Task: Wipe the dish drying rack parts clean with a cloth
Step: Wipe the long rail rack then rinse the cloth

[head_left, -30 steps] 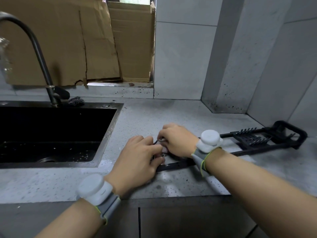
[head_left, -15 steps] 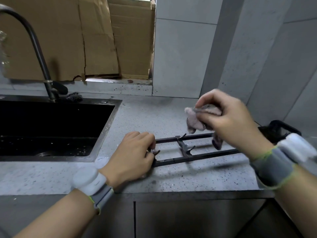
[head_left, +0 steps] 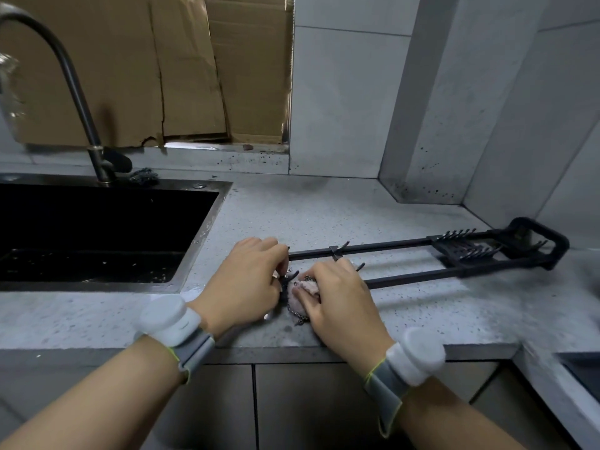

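Lying along the counter (head_left: 324,209) right of one sink (head_left: 201,228): one black rack (head_left: 422,245). Pressing one pink cloth (head_left: 303,292) onto its near end: right hand (head_left: 337,297), fingers curled round it. Gripping that end: left hand (head_left: 250,277).

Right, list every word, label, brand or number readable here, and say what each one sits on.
None can be read.
Cardboard behind the faucet: plain, no print visible.
White wrist bands: no marking visible.
Black rack frame, cloth, countertop: no text; the dark specks are only spots.
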Available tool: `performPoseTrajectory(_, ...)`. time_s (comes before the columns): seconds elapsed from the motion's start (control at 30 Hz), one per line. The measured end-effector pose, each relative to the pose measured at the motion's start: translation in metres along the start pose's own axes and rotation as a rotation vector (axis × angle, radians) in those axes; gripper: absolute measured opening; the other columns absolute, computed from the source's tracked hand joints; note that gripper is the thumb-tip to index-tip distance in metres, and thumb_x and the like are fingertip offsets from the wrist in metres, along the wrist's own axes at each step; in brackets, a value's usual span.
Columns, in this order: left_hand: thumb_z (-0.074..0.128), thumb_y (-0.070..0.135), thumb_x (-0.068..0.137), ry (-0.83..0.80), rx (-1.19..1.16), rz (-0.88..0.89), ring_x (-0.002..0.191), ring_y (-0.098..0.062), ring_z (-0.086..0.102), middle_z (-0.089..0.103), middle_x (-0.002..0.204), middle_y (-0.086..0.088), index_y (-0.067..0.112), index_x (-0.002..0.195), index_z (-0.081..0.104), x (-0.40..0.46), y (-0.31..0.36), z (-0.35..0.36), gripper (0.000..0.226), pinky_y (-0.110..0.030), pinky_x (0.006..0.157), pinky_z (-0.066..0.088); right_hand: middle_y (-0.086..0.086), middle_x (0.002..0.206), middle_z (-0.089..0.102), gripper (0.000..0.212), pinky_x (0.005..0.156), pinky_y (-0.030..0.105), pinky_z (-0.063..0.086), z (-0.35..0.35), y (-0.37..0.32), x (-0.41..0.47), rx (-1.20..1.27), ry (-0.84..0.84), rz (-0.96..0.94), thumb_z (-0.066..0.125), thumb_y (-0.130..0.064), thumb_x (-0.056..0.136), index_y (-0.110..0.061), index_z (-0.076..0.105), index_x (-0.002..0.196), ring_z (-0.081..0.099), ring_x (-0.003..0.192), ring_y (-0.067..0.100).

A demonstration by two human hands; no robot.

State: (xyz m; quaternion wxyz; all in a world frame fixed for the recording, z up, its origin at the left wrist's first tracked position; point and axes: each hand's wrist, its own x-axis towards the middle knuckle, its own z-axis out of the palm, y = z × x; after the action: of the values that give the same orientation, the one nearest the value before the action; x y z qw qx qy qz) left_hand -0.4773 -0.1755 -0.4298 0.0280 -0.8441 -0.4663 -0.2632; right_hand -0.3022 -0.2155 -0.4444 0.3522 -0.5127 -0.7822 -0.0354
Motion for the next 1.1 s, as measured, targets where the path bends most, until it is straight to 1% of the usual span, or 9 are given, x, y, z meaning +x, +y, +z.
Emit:
performPoseTrajectory(0.17,0.039,0.013,0.064,-0.015,-0.007,-0.007,0.084,-0.021,0.045,0.05,0.084,0.007,0.019,0.085,0.057,-0.001,0.001,-0.003,0.028,-0.026,0.076,0.024,-0.005,0.092,0.06,0.008,0.075,0.025,0.03,-0.033,0.03,0.002,-0.109,-0.123,0.025,0.059,-0.024,0.095,-0.018,0.061,0.093,0.034,0.087,0.011)
performPoseTrajectory(0.23,0.038,0.013,0.064,0.004,-0.001,-0.009,0.082,-0.021,0.045,0.051,0.084,0.007,0.018,0.084,0.058,-0.001,0.002,-0.002,0.029,-0.026,0.076,0.024,-0.008,0.092,0.059,0.007,0.072,0.022,0.025,-0.039,0.032,0.003,-0.131,-0.138,0.013,0.056,-0.024,0.096,-0.021,0.061,0.093,0.035,0.087,0.01)
performPoseTrajectory(0.3,0.039,0.012,0.063,0.015,0.007,-0.007,0.081,-0.021,0.045,0.051,0.083,0.007,0.018,0.083,0.058,-0.001,0.003,-0.001,0.029,-0.026,0.076,0.024,-0.011,0.09,0.056,0.009,0.071,0.02,0.028,-0.032,0.017,0.005,-0.084,-0.121,0.016,0.053,-0.024,0.097,-0.024,0.059,0.089,0.039,0.088,0.01)
performPoseTrajectory(0.4,0.04,0.012,0.063,0.014,0.026,0.006,0.081,-0.021,0.045,0.049,0.083,0.008,0.019,0.084,0.058,-0.001,0.001,-0.001,0.028,-0.025,0.074,0.021,-0.004,0.094,0.059,0.007,0.077,0.026,0.034,-0.007,-0.004,-0.005,0.032,-0.093,-0.015,0.061,-0.024,0.093,-0.018,0.062,0.096,0.044,0.091,0.015)
performPoseTrajectory(0.47,0.04,0.012,0.065,-0.002,0.025,0.017,0.083,-0.02,0.044,0.048,0.084,0.01,0.019,0.087,0.058,-0.001,0.0,-0.003,0.03,-0.024,0.074,0.021,-0.005,0.096,0.059,0.012,0.077,0.024,0.031,-0.005,0.004,-0.006,0.028,-0.09,-0.022,0.063,-0.025,0.094,-0.017,0.062,0.102,0.04,0.089,0.012)
performPoseTrajectory(0.63,0.038,0.01,0.067,0.008,-0.003,0.038,0.083,-0.016,0.045,0.054,0.087,0.01,0.019,0.09,0.062,-0.006,-0.001,-0.007,0.034,-0.024,0.086,0.029,-0.005,0.102,0.058,0.014,0.079,0.026,0.034,-0.032,0.037,-0.001,-0.128,-0.185,-0.078,0.057,-0.018,0.095,-0.02,0.056,0.108,0.04,0.094,0.015)
performPoseTrajectory(0.8,0.037,0.009,0.065,-0.02,0.061,0.029,0.085,-0.019,0.054,0.059,0.087,0.009,0.019,0.089,0.063,-0.009,-0.009,-0.015,0.037,-0.03,0.095,0.036,-0.004,0.093,0.056,0.012,0.077,0.03,0.04,-0.026,0.028,0.004,-0.186,-0.247,-0.233,0.058,-0.015,0.091,-0.02,0.054,0.102,0.033,0.085,0.015)
performPoseTrajectory(0.93,0.039,0.008,0.064,-0.002,0.086,-0.032,0.086,-0.021,0.054,0.061,0.086,0.007,0.018,0.086,0.064,-0.025,-0.025,-0.028,0.035,-0.022,0.087,0.029,-0.002,0.104,0.057,0.016,0.086,0.032,0.038,-0.017,0.007,0.012,-0.128,-0.242,-0.275,0.053,-0.026,0.096,-0.02,0.054,0.111,0.038,0.095,0.017)
performPoseTrajectory(1.1,0.043,0.006,0.07,0.029,0.083,-0.137,0.086,-0.024,0.051,0.061,0.083,0.001,0.013,0.085,0.065,-0.037,-0.031,-0.041,0.028,-0.029,0.084,0.032,0.0,0.107,0.058,0.027,0.089,0.034,0.038,0.003,-0.014,0.029,-0.207,-0.299,-0.276,0.058,-0.015,0.083,-0.018,0.053,0.11,0.041,0.1,0.02)
